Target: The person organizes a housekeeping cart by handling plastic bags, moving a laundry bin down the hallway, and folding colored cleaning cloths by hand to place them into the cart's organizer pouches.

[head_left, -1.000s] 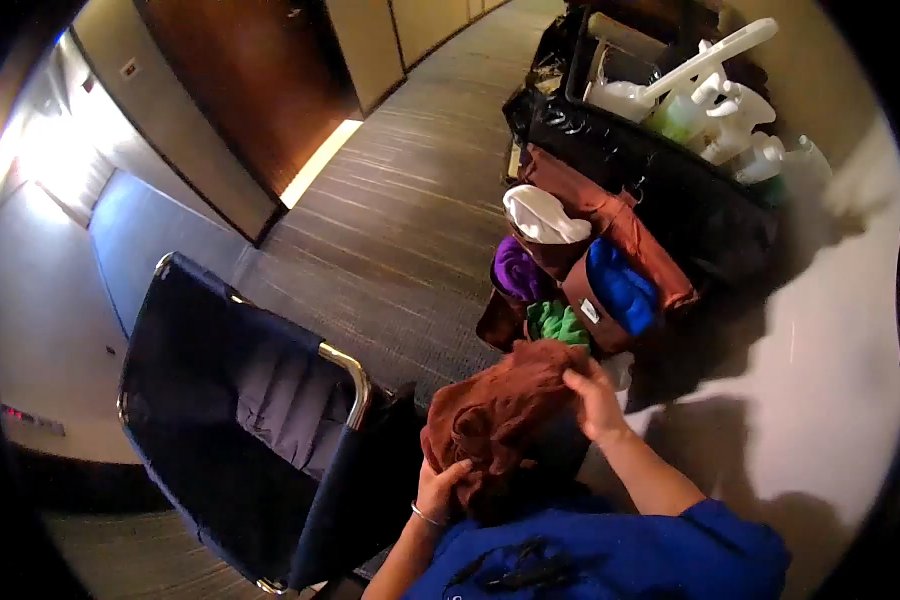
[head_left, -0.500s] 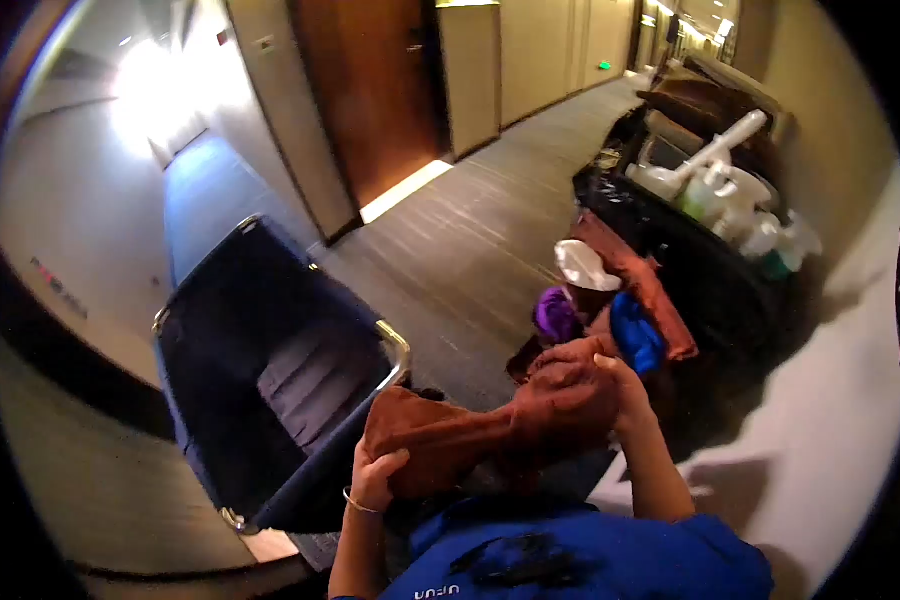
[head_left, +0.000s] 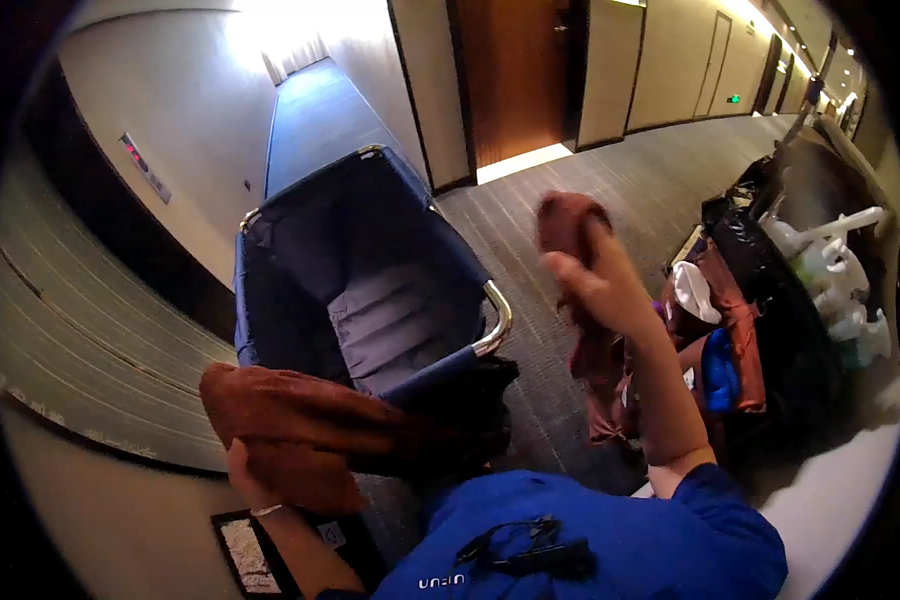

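Observation:
A brown cloth [head_left: 310, 420] is held by my left hand [head_left: 250, 478] at the lower left, its fingers closed around the hanging fabric, close to the near rim of a dark blue fabric cart [head_left: 370, 270]. My right hand [head_left: 595, 275] is raised to the right of the cart, gripping another brown cloth [head_left: 572, 218] that bunches above the fingers. Some brown fabric hangs below that hand. Dark padded folds show inside the cart.
At the right, a white cloth [head_left: 692, 290] and a blue cloth [head_left: 720, 370] sit in brown pockets on a black cart [head_left: 795, 350] with white bottles [head_left: 835, 270]. Beyond lies a corridor with a wooden door [head_left: 515, 80].
My hands have moved far apart, the left down and left, the right up, each with brown cloth. The view has turned, so both carts appear further right.

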Motion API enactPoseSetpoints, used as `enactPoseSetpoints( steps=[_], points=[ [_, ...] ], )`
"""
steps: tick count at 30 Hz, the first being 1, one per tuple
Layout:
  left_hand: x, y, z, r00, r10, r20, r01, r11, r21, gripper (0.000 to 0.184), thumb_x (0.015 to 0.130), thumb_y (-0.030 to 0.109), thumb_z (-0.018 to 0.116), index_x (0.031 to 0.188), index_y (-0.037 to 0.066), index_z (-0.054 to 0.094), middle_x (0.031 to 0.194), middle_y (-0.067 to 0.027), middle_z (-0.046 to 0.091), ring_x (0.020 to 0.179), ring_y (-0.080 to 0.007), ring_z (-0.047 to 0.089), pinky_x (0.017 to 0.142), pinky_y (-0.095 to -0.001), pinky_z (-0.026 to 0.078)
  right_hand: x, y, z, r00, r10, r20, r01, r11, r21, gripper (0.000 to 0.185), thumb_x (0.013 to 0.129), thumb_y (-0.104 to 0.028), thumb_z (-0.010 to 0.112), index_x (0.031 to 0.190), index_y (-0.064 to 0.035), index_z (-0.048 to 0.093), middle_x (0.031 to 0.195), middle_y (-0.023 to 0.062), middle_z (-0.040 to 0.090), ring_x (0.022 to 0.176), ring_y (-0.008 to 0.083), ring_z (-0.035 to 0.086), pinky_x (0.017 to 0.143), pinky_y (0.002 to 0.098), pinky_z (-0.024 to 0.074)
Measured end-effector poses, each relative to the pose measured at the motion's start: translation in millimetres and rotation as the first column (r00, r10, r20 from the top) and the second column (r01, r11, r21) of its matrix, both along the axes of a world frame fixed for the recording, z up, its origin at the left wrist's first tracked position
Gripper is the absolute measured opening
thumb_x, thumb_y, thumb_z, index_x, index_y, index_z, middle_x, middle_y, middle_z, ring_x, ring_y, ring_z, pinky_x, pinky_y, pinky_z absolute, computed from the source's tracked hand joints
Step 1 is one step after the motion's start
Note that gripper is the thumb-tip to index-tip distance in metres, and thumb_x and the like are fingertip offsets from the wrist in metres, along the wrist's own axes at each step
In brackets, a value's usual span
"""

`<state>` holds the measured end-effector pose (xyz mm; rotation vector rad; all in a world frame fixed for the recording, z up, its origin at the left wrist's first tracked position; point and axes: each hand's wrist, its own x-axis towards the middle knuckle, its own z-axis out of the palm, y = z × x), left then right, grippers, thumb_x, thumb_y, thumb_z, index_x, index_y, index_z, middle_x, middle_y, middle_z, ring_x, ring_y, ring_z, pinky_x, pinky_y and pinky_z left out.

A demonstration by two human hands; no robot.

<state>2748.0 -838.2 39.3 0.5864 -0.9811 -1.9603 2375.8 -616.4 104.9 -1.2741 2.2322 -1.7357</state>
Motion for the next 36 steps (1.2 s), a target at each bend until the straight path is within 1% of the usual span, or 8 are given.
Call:
enactPoseSetpoints(
  steps=[5, 14, 16, 22, 24, 26, 29, 36],
  points=[
    [-2, 29, 25, 0.988, -0.006, -0.151, 0.018, 0.997, 0.081, 0.074, 0.074, 0.048, 0.054, 0.13, 0.005, 0.03, 0.124, -0.0173, 0.042, 0.111, -0.0312, 0.043, 0.092, -0.0417, 0.038, 17, -92, -80, 0.952, 0.287, -0.102, -0.115, 0.648, 0.753, 0.068, 0.078, -0.042, 0.056, 0.124, 0.0, 0.031, 0.1, 0.0283, 0.055, 0.096, 0.0413, 0.053, 0.084, 0.0446, 0.0409],
    [-59, 84, 104, 0.967, 0.191, -0.171, -0.127, 0.935, 0.33, 0.08, 0.069, 0.049, 0.059, 0.132, 0.009, 0.029, 0.125, -0.0136, 0.04, 0.113, -0.0256, 0.041, 0.096, -0.0373, 0.034, 17, -79, -178, 0.85, 0.527, 0.001, -0.181, 0.29, 0.94, 0.08, 0.071, -0.037, 0.067, 0.134, -0.0109, 0.026, 0.14, 0.022, 0.017, 0.115, 0.0393, 0.042, 0.09, 0.0452, 0.0404],
    [-66, 84, 97, 0.955, 0.274, -0.118, -0.199, 0.881, 0.429, 0.08, 0.069, 0.046, 0.06, 0.132, 0.009, 0.029, 0.124, -0.0131, 0.041, 0.114, -0.0258, 0.041, 0.097, -0.0363, 0.034, 40, -82, -131, 0.746, 0.65, -0.143, -0.423, 0.629, 0.652, 0.089, 0.066, -0.042, 0.07, 0.133, -0.0049, 0.026, 0.136, 0.0235, 0.025, 0.124, 0.0362, 0.03, 0.1, 0.0404, 0.0309],
    [-102, 48, 74, 0.974, -0.095, 0.205, 0.197, 0.8, -0.567, 0.069, 0.08, 0.055, 0.05, 0.122, 0.001, 0.042, 0.115, -0.0134, 0.049, 0.102, -0.0252, 0.05, 0.088, -0.0335, 0.042, 99, -98, -110, 0.619, 0.752, 0.226, -0.76, 0.646, -0.067, 0.059, 0.073, -0.024, 0.065, 0.122, -0.0012, 0.041, 0.119, 0.015, 0.05, 0.113, 0.0247, 0.045, 0.096, 0.0343, 0.0352],
    [-92, 24, 90, 0.991, 0.081, -0.109, -0.081, 0.997, 0.007, 0.053, 0.086, 0.047, 0.046, 0.115, 0.003, 0.047, 0.103, -0.0107, 0.053, 0.086, -0.0217, 0.055, 0.076, -0.0338, 0.047, 53, -61, -97, 0.56, 0.661, 0.499, -0.73, 0.679, -0.08, 0.045, 0.072, -0.017, 0.062, 0.112, 0.0005, 0.051, 0.104, 0.0098, 0.059, 0.098, 0.0199, 0.055, 0.088, 0.0315, 0.0422],
    [-53, -41, 80, 0.819, -0.45, -0.357, 0.362, 0.886, -0.289, 0.041, 0.09, 0.041, 0.04, 0.106, 0.005, 0.051, 0.083, -0.0052, 0.055, 0.062, -0.0154, 0.054, 0.056, -0.03, 0.048, 11, 0, -85, 0.317, 0.577, 0.753, -0.49, 0.779, -0.391, 0.036, 0.069, -0.017, 0.062, 0.099, 0.0011, 0.057, 0.099, 0.0082, 0.06, 0.086, 0.0182, 0.057, 0.079, 0.0328, 0.0476],
    [-40, -49, 79, 0.926, -0.078, -0.371, 0.075, 0.997, -0.021, 0.036, 0.091, 0.038, 0.039, 0.094, 0.006, 0.054, 0.067, -0.0014, 0.052, 0.044, -0.0083, 0.042, 0.042, -0.0272, 0.039, -30, 73, -99, 0.49, 0.407, 0.771, 0.013, 0.881, -0.473, 0.052, 0.072, -0.035, 0.055, 0.112, -0.0019, 0.051, 0.102, 0.0109, 0.056, 0.093, 0.0241, 0.055, 0.078, 0.0353, 0.0473],
    [-59, -33, 62, 0.966, 0.258, -0.028, -0.259, 0.965, -0.038, 0.04, 0.093, 0.037, 0.035, 0.114, 0.008, 0.051, 0.108, -0.0105, 0.055, 0.09, -0.0216, 0.057, 0.081, -0.0377, 0.049, -44, 68, -99, 0.469, 0.501, 0.727, 0.126, 0.777, -0.617, 0.06, 0.068, -0.032, 0.059, 0.118, -0.0018, 0.046, 0.11, 0.011, 0.053, 0.097, 0.0234, 0.052, 0.086, 0.033, 0.0411]
  ],
)
